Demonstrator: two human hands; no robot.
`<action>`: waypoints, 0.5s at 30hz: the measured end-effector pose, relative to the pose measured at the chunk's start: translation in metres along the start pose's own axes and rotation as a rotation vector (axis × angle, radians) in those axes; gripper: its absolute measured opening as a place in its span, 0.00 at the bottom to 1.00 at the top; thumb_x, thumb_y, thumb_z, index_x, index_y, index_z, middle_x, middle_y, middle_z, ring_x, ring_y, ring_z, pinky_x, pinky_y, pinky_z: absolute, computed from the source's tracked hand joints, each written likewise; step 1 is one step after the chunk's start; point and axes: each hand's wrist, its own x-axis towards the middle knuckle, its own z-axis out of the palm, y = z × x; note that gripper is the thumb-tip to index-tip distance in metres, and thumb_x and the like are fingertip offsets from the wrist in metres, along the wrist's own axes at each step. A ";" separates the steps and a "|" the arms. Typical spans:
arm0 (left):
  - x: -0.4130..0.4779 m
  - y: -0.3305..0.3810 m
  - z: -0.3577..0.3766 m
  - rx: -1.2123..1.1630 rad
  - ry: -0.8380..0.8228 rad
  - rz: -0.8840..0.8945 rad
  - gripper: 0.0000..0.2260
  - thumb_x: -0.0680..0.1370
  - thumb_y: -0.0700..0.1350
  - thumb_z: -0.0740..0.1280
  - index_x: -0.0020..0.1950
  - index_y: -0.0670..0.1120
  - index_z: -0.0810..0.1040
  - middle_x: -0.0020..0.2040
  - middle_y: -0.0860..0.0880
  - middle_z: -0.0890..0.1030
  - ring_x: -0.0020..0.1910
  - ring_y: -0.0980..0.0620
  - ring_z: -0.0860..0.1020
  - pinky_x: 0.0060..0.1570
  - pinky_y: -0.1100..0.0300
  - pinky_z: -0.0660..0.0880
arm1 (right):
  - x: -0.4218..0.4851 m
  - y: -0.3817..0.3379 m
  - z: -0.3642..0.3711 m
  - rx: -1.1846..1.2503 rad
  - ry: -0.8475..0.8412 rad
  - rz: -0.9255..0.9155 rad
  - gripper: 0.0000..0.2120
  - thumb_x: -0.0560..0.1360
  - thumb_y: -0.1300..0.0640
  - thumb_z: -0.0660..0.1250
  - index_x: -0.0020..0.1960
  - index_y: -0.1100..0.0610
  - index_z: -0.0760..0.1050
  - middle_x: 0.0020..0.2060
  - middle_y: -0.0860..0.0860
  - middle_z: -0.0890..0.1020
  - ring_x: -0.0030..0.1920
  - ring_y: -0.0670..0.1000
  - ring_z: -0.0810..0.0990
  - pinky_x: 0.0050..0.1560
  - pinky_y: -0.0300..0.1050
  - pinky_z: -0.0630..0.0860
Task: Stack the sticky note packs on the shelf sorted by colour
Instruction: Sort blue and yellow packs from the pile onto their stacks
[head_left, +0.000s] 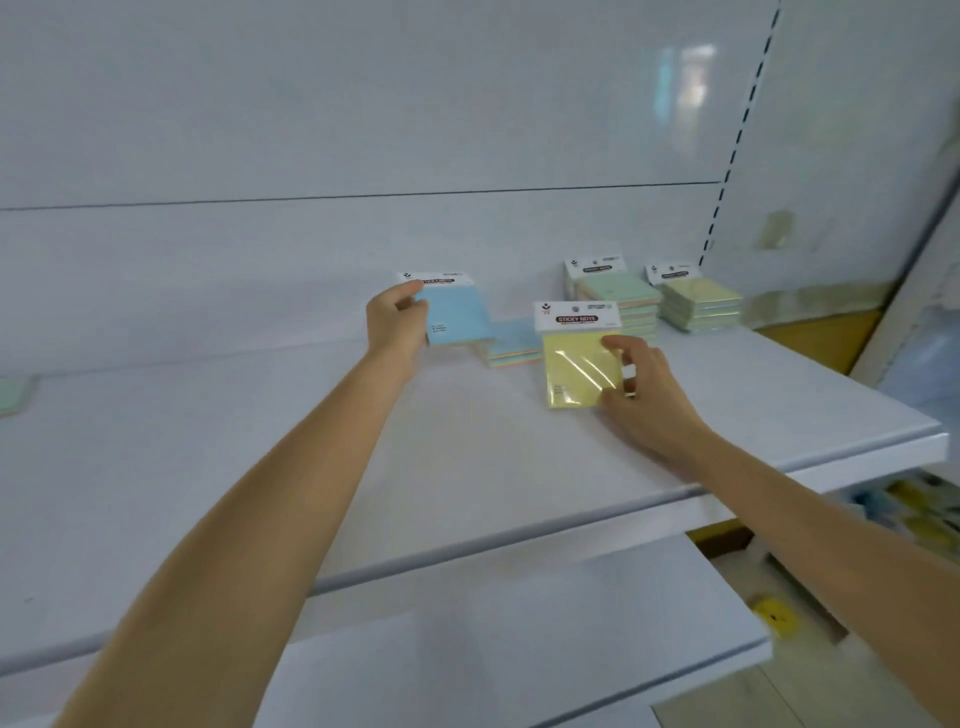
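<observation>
My left hand (396, 325) grips a blue sticky note pack (460, 314) by its left edge, lifted just above the white shelf (208, 457). A low blue stack (514, 345) lies right behind it. My right hand (641, 395) pinches a yellow pack (579, 364) with a white header card at its right edge, held tilted above the shelf. Toward the back right stand a green stack (618, 299) and a yellow stack (701, 304).
A green pack (15, 395) lies at the shelf's far left edge. A second white shelf (467, 623) juts out below. A slotted upright (737, 140) and side panel close off the right. Coloured items sit on the floor at lower right (774, 616).
</observation>
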 end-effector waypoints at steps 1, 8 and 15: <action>0.005 -0.001 0.006 -0.010 -0.008 -0.010 0.17 0.75 0.31 0.59 0.63 0.40 0.74 0.53 0.44 0.73 0.51 0.47 0.74 0.57 0.50 0.75 | 0.004 0.004 -0.003 -0.014 0.000 0.013 0.25 0.74 0.68 0.59 0.68 0.53 0.61 0.55 0.49 0.63 0.45 0.52 0.74 0.50 0.40 0.67; 0.022 -0.006 0.050 0.026 -0.075 -0.035 0.17 0.75 0.32 0.60 0.64 0.38 0.73 0.55 0.41 0.75 0.50 0.45 0.76 0.58 0.50 0.76 | 0.027 0.025 -0.015 -0.044 -0.018 -0.013 0.26 0.73 0.68 0.59 0.68 0.54 0.62 0.55 0.50 0.63 0.45 0.53 0.74 0.50 0.42 0.68; 0.018 -0.029 0.070 0.513 -0.042 0.167 0.12 0.77 0.38 0.60 0.57 0.38 0.77 0.60 0.40 0.79 0.60 0.44 0.76 0.58 0.60 0.68 | 0.044 0.036 -0.016 -0.042 -0.083 -0.087 0.26 0.72 0.67 0.59 0.68 0.52 0.62 0.55 0.49 0.64 0.48 0.56 0.75 0.58 0.49 0.73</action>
